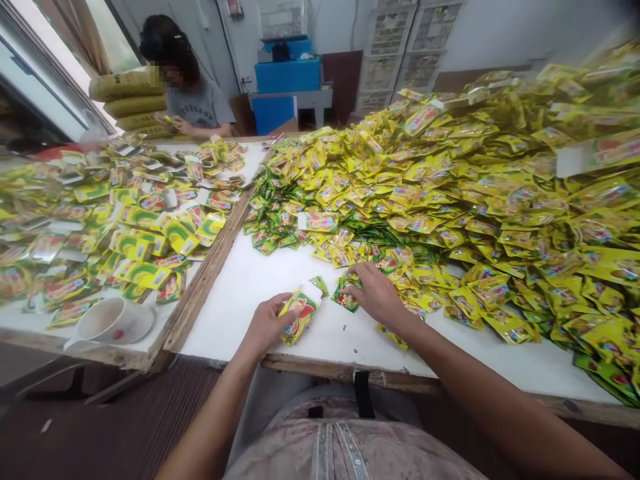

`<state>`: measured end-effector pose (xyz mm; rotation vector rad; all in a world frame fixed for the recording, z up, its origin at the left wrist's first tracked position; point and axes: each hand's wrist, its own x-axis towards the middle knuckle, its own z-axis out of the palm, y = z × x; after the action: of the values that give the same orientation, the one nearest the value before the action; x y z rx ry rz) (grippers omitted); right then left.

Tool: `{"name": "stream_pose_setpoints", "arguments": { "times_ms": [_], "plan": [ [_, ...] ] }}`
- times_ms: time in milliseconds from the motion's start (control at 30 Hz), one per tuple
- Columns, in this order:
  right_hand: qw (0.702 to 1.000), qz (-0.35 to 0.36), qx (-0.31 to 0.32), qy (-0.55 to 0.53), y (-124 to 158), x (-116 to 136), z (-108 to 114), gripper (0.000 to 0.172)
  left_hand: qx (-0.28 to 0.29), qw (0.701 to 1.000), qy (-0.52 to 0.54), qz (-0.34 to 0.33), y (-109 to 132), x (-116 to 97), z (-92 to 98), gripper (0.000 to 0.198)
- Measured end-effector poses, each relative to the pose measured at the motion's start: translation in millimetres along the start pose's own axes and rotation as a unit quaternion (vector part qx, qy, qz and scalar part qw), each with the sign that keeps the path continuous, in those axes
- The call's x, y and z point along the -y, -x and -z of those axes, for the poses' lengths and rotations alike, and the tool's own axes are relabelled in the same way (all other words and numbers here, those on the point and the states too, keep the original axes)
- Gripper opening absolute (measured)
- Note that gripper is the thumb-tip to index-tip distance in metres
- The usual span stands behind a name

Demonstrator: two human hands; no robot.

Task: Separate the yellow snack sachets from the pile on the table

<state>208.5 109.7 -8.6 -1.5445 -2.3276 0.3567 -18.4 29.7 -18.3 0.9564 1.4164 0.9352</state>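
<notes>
My left hand [270,325] is closed round a small yellow and green printed carton [303,313] with its white flap up. A green sachet [319,285] shows just beyond that flap; whether it is inside the carton or behind it I cannot tell. To the right, the fingers of my right hand [376,293] are curled onto a green sachet [345,295] at the near edge of the heap. That heap of yellow sachets [425,193], with green ones mixed in, spreads over the right side of the white tabletop [235,293].
A wooden strip [210,267] divides the table. Left of it lie many cartons [140,243] and a white mug [115,320] near the front edge. A person [200,100] sits at the far left by stacked sacks [133,103]. Blue boxes [287,77] stand behind.
</notes>
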Motion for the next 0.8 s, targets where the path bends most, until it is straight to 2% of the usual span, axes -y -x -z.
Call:
{"name": "stream_pose_setpoints", "arguments": {
  "times_ms": [67, 100, 233, 300, 367, 433, 500, 600, 700, 800],
  "plan": [
    [0.999, 0.007, -0.046, 0.01, 4.2, -1.2, 1.8, 0.026, -0.001, 1.0, -0.007, -0.004, -1.7, 0.5, -0.6, 0.052],
    [0.999, 0.005, -0.049, 0.022, 6.0, -0.1, 2.2, 0.026, -0.001, 1.0, -0.009, -0.008, -2.7, 0.7, -1.3, 0.052],
    [0.995, -0.045, 0.052, 0.076, 9.6, 10.3, -0.1, 0.025, 0.019, 1.0, 0.02, -0.007, -5.9, 1.3, -7.0, 0.048],
    [0.993, -0.058, 0.087, 0.061, 10.0, 13.9, -0.8, 0.019, 0.023, 0.999, 0.049, 0.001, -7.0, 2.4, -9.9, 0.048],
    [0.995, -0.071, 0.068, 0.0, 10.3, 14.6, -0.4, 0.013, 0.019, 0.998, 0.063, 0.005, -7.9, 4.0, -12.1, 0.047],
    [0.989, -0.098, 0.021, -0.113, 10.6, 14.3, -0.4, 0.019, 0.014, 0.998, 0.057, 0.004, -8.3, 5.5, -14.0, 0.045],
    [0.96, -0.121, -0.015, -0.253, 10.9, 15.3, -2.2, 0.027, 0.013, 0.998, 0.057, 0.003, -8.2, 6.0, -16.6, 0.044],
    [0.912, -0.099, 0.004, -0.399, 11.6, 18.5, -8.1, 0.032, 0.01, 0.995, 0.1, 0.0, -6.1, 4.0, -20.7, 0.047],
    [0.902, -0.07, 0.054, -0.422, 12.4, 18.5, -12.9, 0.032, 0.008, 0.989, 0.146, 0.007, -2.2, 0.4, -22.8, 0.049],
    [0.923, -0.058, 0.054, -0.377, 13.8, 17.8, -13.7, 0.029, 0.031, 0.987, 0.16, 0.012, 1.2, -2.9, -23.8, 0.047]
  ]
}}
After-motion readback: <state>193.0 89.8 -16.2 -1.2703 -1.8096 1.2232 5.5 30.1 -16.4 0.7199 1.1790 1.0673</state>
